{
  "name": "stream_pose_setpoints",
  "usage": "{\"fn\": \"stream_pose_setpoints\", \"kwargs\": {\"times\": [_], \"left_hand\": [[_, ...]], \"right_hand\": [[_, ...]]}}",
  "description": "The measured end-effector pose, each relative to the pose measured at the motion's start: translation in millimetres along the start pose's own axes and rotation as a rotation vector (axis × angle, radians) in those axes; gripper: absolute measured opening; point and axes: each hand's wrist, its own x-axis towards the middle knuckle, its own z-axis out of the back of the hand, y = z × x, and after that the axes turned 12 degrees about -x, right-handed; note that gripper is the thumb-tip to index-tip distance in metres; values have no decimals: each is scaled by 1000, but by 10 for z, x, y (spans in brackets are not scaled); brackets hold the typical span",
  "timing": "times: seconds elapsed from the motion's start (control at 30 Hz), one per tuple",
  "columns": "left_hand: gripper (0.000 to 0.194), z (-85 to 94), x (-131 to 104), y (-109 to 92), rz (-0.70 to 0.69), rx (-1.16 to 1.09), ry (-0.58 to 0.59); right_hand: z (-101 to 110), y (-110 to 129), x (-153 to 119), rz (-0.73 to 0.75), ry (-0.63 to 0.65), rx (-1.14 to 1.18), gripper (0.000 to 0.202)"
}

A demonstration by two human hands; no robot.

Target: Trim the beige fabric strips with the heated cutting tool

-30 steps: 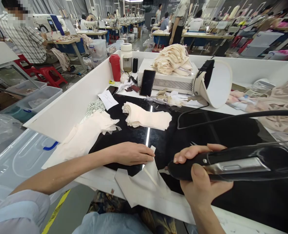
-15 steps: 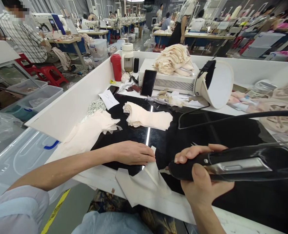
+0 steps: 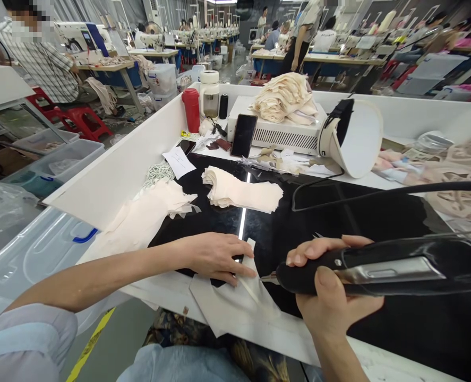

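My left hand (image 3: 223, 257) lies on a pale piece of fabric (image 3: 241, 305), fingers spread and their tips touching it. That fabric is folded over itself at the front edge of the glossy black work surface (image 3: 310, 239). In my right hand (image 3: 331, 297) is a black corded hand tool (image 3: 394, 265) with a silver strip along its side. Its thin tip points left, close to the fabric's right edge. Past my right fingertips shows a small pointed metal end, its body hidden. Farther back lies a stack of cut cream fabric pieces (image 3: 243, 190).
More cream pieces (image 3: 139, 217) spread at the left. A phone (image 3: 243, 135) leans on a white vented box (image 3: 283, 140) bearing piled fabric (image 3: 285, 98). Beside it are a red bottle (image 3: 191, 110) and a white funnel-shaped hood (image 3: 360, 139). A black cable (image 3: 398, 189) crosses at right.
My left fingers have spread apart from lying close together, the thumb now showing lower on the fabric. My right hand and the tool have hardly moved.
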Motion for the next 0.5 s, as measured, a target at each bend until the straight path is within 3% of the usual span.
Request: {"fn": "stream_pose_setpoints", "kwargs": {"times": [0.2,0.5], "left_hand": [[36,-25,-12,-33,22,-28,-13],[37,-22,1,-41,91,-85,58]], "right_hand": [[-14,24,9,-13,4,29,41],[-123,49,76,-45,-76,27,42]]}}
